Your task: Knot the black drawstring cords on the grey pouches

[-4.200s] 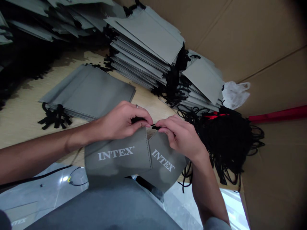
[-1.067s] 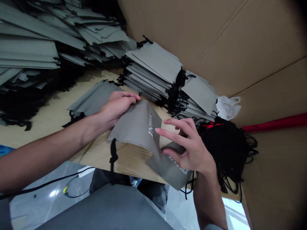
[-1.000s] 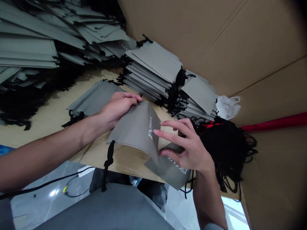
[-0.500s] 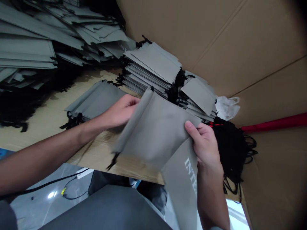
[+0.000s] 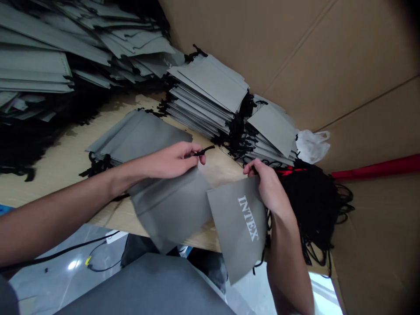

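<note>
My left hand [image 5: 170,158] pinches a black cord [image 5: 202,152] above a plain grey pouch [image 5: 170,208], my right hand [image 5: 267,186] pinching the INTEX pouch [image 5: 238,227] beside it.

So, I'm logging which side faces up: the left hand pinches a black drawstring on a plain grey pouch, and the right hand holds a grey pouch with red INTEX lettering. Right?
Not quite: the lettering is white, not red. The head view shows the right hand holding the INTEX pouch, while the left hand pinches the black drawstring of the plain grey pouch.

Gray pouch piles [image 5: 33,65] cut off left
</note>
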The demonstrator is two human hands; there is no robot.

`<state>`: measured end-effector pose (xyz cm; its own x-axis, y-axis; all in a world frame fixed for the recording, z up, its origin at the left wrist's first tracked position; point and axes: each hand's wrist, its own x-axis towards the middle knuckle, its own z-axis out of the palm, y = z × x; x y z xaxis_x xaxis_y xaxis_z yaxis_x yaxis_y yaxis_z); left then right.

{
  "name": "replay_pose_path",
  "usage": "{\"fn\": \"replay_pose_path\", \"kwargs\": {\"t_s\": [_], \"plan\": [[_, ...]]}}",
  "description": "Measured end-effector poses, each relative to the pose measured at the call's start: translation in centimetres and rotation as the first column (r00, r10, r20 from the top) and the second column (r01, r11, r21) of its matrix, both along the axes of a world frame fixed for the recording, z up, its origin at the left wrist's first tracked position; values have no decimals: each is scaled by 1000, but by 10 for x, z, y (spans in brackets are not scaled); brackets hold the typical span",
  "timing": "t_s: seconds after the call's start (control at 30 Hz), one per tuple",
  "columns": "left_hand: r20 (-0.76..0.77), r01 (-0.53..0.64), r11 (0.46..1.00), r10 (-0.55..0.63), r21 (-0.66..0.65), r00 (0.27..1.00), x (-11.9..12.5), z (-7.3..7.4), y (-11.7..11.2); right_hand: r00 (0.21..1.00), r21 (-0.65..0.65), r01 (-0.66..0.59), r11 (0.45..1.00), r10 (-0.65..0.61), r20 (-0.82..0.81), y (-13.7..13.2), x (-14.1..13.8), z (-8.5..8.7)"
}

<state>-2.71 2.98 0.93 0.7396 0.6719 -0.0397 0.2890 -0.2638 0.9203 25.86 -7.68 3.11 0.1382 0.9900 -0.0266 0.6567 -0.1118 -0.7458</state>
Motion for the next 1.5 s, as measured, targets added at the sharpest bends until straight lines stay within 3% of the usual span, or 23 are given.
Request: {"fn": "replay_pose_path", "kwargs": {"t_s": [0.13, 0.2, 0.27, 0.47, 0.63, 0.73, 0.83, 0.97, 1.03, 1.13, 1.5], "plan": [[-28, 165, 968, -162, 190, 986, 3, 0, -10, 976, 97, -213, 972, 208, 63, 4, -2, -2], [-15, 203, 954, -204, 221, 979, 5, -2, -14, 936, 168, -350, 922, 335, 112, 3, -11, -6], [-19, 220, 953, -221, 208, 975, 7, -3, -16, 912, 239, -409, 881, 390, 125, 2, -20, -9], [-12, 194, 956, -196, 222, 980, 10, -7, -19, 927, 369, -369, 853, 365, 85, -4, -41, -12], [68, 201, 970, -211, 138, 975, 12, -11, -23, 932, 441, -359, 823, 338, 128, -4, -48, -17], [237, 112, 994, -107, -9, 966, 15, -15, -27, 945, 457, -324, 828, 304, 120, -2, -46, -19], [422, 49, 989, 14, -138, 907, 19, -17, -31, 944, 471, -328, 819, 298, 140, 0, -47, -20], [455, -63, 987, 126, -150, 882, 23, -17, -34, 973, 633, -223, 742, 129, 191, -3, -55, -22], [457, -130, 981, 184, -147, 870, 23, -17, -35, 971, 665, -232, 710, 128, 202, -5, -59, -23], [447, -160, 979, 200, -124, 872, 23, -15, -37, 952, 599, -305, 740, 224, 209, -7, -62, -23], [335, -89, 996, 73, 32, 940, 18, -11, -34, 962, 478, -270, 836, 254, 100, -8, -59, -19]]}}
